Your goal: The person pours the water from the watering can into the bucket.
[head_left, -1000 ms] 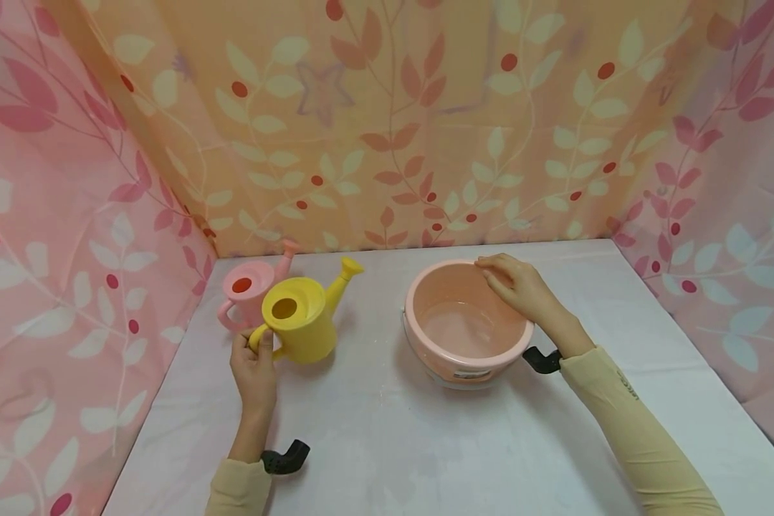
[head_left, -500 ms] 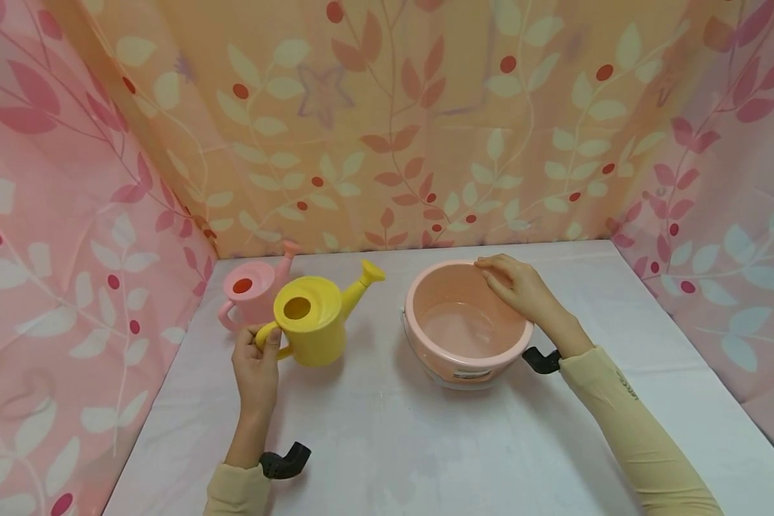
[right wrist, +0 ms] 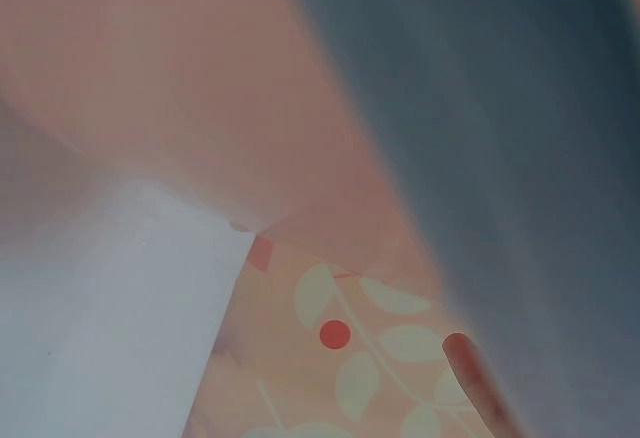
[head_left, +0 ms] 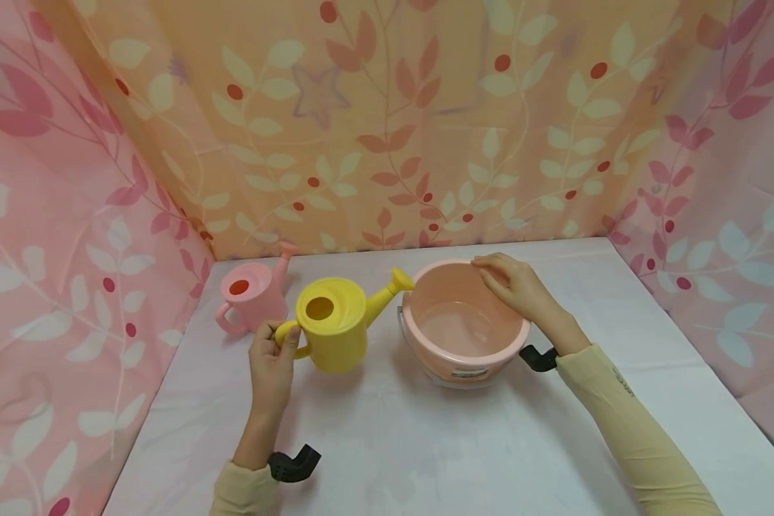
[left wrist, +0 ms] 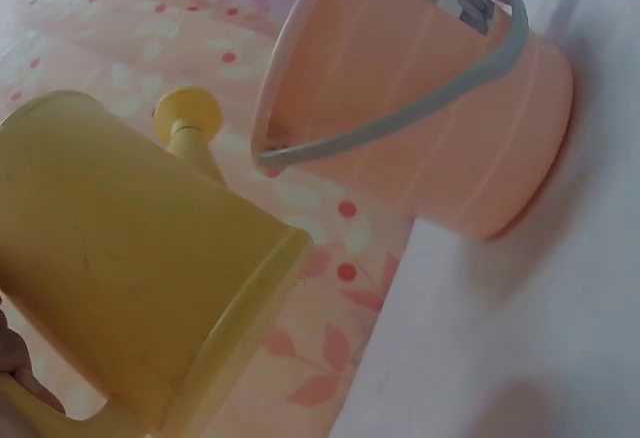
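A yellow watering can (head_left: pixel 337 337) hangs above the table, its handle gripped by my left hand (head_left: pixel 272 373). Its spout points right, and the sprinkler head overlaps the left rim of the peach bucket (head_left: pixel 426 351) in the head view. In the left wrist view the can (left wrist: pixel 150 258) is off the table, beside the standing bucket (left wrist: pixel 400 148) with its grey bail handle (left wrist: pixel 400 118). My right hand (head_left: pixel 519 290) holds the bucket's far right rim, thumb on the inner side. The right wrist view is mostly filled by the blurred bucket wall (right wrist: pixel 180 88), with one fingertip (right wrist: pixel 470 368) showing.
A pink watering can (head_left: pixel 258 304) stands at the back left of the white table (head_left: pixel 400 444). Leaf-patterned cloth (head_left: pixel 387 129) rises behind the table and along both sides. Black wrist mounts (head_left: pixel 294 464) stick out from the sleeves.
My left hand has lifted the yellow watering can and carried it rightward, away from the pink one and up to the bucket. The right hand stays on the rim.
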The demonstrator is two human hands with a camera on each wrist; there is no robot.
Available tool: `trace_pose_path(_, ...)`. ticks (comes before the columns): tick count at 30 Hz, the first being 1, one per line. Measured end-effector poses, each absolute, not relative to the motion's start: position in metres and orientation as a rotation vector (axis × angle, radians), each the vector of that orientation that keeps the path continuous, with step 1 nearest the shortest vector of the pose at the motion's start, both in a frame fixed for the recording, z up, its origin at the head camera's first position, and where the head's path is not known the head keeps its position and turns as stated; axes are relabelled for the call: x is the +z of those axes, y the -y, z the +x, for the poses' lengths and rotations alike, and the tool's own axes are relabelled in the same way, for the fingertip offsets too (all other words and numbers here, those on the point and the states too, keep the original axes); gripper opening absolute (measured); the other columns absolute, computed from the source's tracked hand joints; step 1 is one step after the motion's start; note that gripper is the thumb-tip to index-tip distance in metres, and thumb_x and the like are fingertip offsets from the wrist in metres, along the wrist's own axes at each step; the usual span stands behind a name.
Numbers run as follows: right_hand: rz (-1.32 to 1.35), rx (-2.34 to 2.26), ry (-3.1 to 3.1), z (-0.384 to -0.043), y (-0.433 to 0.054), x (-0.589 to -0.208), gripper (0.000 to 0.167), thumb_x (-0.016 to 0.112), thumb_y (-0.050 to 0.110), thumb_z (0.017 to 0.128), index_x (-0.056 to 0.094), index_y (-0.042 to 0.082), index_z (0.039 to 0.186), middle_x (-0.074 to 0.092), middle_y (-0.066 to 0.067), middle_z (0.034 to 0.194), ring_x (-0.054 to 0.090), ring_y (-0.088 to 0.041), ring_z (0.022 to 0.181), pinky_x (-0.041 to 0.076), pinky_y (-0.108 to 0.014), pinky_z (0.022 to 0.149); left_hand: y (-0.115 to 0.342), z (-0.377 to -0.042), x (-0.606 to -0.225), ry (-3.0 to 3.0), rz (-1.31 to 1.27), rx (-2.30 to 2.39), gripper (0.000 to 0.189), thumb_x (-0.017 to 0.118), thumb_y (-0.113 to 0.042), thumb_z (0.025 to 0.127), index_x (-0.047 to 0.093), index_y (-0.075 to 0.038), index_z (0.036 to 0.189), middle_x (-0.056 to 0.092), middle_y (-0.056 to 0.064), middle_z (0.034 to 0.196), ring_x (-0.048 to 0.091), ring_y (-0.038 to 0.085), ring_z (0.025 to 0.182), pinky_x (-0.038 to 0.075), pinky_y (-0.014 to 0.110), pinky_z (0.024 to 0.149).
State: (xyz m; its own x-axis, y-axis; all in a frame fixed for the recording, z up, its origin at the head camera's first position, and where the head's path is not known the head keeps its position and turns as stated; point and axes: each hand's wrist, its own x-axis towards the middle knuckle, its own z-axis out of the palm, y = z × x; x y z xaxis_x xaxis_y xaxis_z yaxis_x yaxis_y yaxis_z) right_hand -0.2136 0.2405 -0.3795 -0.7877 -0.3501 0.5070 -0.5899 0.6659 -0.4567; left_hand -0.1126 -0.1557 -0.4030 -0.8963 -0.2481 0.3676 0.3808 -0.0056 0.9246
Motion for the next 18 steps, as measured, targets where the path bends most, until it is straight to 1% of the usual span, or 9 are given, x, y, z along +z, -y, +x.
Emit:
trace_pose_path(3,0.736,0.877,2.509,-0.214,-0.241,-0.380,0.025,0.063,0.006,0.087,0.065,0.008,0.111,0.064,-0.009,0.112,0.058,-0.026,0.108,0.044,-0.044,0.092,0.152,-0.113,-0.401,1.871,-0.135,-1.966,0.015,0.057,-0.007,0.090,0.048,0.005,0.094,0.056,0.007,0.085,0.051,0.011,0.077,0.049,0.017,0.071)
trace_pose_path(7,0.735,0.885,2.506,-0.213,-0.240,-0.379,0.024,0.063,0.007,0.087,0.065,0.008,0.111,0.064,-0.009,0.112,0.058,-0.026,0.108,0.044,-0.043,0.093,0.149,-0.114,-0.399,1.905,-0.138,-1.974,0.014,0.057,-0.007,0.090,0.049,0.003,0.095,0.056,0.010,0.086,0.050,0.011,0.077,0.050,0.018,0.072)
trace_pose_path(12,0.724,0.890,2.526,-0.213,-0.240,-0.379,0.025,0.063,0.008,0.087,0.065,0.008,0.112,0.063,-0.009,0.112,0.057,-0.026,0.109,0.044,-0.044,0.093,0.146,-0.115,-0.397,1.935,-0.159,-1.967,0.017,0.058,-0.008,0.090,0.049,0.005,0.097,0.053,0.012,0.086,0.049,0.013,0.077,0.048,0.018,0.071)
trace_pose_path(16,0.701,0.895,2.560,-0.213,-0.241,-0.379,0.025,0.062,0.010,0.089,0.064,0.009,0.114,0.063,-0.009,0.114,0.057,-0.027,0.110,0.044,-0.045,0.093,0.144,-0.117,-0.395,1.956,-0.165,-1.970,0.018,0.059,-0.010,0.090,0.050,0.004,0.098,0.054,0.007,0.085,0.049,0.013,0.077,0.048,0.018,0.070)
trace_pose_path(18,0.691,0.902,2.570,-0.213,-0.241,-0.379,0.025,0.062,0.010,0.089,0.064,0.009,0.114,0.062,-0.009,0.114,0.056,-0.027,0.111,0.043,-0.046,0.094,0.143,-0.118,-0.393,1.963,-0.169,-1.973,0.018,0.059,-0.010,0.090,0.051,0.003,0.098,0.055,0.002,0.084,0.048,0.012,0.076,0.048,0.018,0.069)
